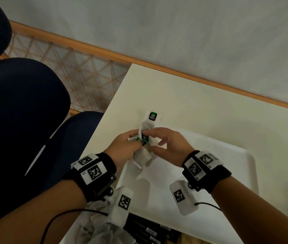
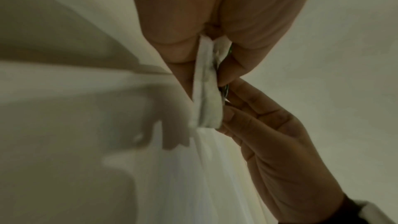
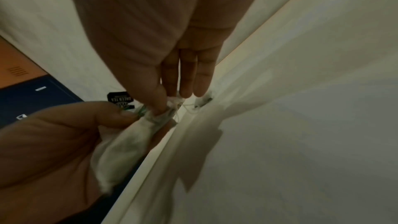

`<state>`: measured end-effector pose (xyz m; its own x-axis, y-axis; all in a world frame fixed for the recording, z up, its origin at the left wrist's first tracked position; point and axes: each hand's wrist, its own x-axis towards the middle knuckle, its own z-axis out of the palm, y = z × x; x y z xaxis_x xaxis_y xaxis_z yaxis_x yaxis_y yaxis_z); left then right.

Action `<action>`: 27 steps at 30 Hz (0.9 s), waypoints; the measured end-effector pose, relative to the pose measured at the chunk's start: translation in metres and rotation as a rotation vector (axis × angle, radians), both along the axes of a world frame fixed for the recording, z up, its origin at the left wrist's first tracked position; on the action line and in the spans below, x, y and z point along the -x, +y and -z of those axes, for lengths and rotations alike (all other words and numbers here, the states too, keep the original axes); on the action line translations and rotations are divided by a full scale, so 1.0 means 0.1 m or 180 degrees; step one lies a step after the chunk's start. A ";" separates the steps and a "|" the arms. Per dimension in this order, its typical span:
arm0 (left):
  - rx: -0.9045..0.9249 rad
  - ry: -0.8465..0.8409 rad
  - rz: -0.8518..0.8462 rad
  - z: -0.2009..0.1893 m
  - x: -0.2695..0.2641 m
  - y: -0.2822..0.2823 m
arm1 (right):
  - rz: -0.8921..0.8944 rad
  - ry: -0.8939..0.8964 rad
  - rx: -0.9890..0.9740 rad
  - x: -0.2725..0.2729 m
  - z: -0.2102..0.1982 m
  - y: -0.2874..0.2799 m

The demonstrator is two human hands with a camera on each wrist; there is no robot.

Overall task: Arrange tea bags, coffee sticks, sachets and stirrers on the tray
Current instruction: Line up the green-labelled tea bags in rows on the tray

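Observation:
My left hand [image 1: 132, 143] grips a bunch of white tea bags [image 1: 142, 155] with green tags, held just above the near-left part of the white tray [image 1: 227, 164]. My right hand [image 1: 150, 138] meets it from the right. Thumb and forefinger pinch the top of one bag in the bunch [image 3: 127, 142], while the other fingers [image 3: 187, 81] stay straight. The left wrist view shows the bags [image 2: 207, 101] edge-on between my left thumb and fingers. One more tea bag with a green tag [image 1: 152, 117] lies flat at the tray's far-left corner.
The tray sits on a white table [image 1: 192, 103] beside a wall with a wooden skirting. Black coffee sticks [image 1: 148, 229] and a crumpled clear plastic bag [image 1: 93, 222] lie at the near edge. Dark blue chairs [image 1: 25, 111] stand to the left.

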<state>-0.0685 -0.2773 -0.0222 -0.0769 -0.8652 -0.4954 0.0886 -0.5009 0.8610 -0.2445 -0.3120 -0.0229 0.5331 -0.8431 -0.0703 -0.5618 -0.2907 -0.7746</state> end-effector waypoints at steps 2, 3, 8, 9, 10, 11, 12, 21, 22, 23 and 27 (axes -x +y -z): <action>0.0007 0.0032 0.0085 -0.02 0.01 0.01 | 0.0119 -0.0116 -0.0039 0.01 0.00 0.03; 0.0011 0.0038 0.0115 -0.01 0.00 0.01 | 0.0153 -0.0131 -0.0089 0.00 0.00 0.04; 0.0028 0.0040 0.0180 0.01 0.03 0.01 | 0.0583 -0.0337 -0.0295 -0.01 -0.01 0.02; 0.0046 0.0012 0.0164 0.01 0.04 0.01 | 0.0703 -0.0420 -0.0256 0.00 -0.02 0.01; 0.0056 -0.0012 0.0129 0.02 0.04 0.01 | 0.0795 -0.0438 -0.0130 0.02 -0.03 -0.02; 0.0049 -0.0041 0.0078 0.02 0.03 0.02 | 0.0857 -0.0374 0.0042 0.04 -0.05 -0.05; 0.0041 -0.0075 0.0025 0.03 0.02 0.02 | 0.0902 -0.0217 0.0185 0.07 -0.06 -0.07; 0.0077 -0.0230 -0.0053 0.08 -0.01 0.03 | 0.1191 -0.0183 -0.0473 0.28 -0.19 -0.16; 0.0050 -0.0192 -0.0079 0.08 0.00 0.03 | 0.1201 -0.0134 -0.0466 0.29 -0.20 -0.17; 0.0018 -0.0147 -0.0109 0.08 0.01 0.03 | 0.1183 -0.0047 -0.0454 0.30 -0.20 -0.19; -0.0040 -0.0092 -0.0123 0.07 0.01 0.02 | 0.0806 0.0608 -0.0182 0.28 -0.19 -0.29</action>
<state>-0.0695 -0.2752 -0.0297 -0.0291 -0.8609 -0.5079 0.0833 -0.5085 0.8571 -0.2720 -0.3413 -0.0043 0.2796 -0.9391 -0.1999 -0.7474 -0.0822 -0.6593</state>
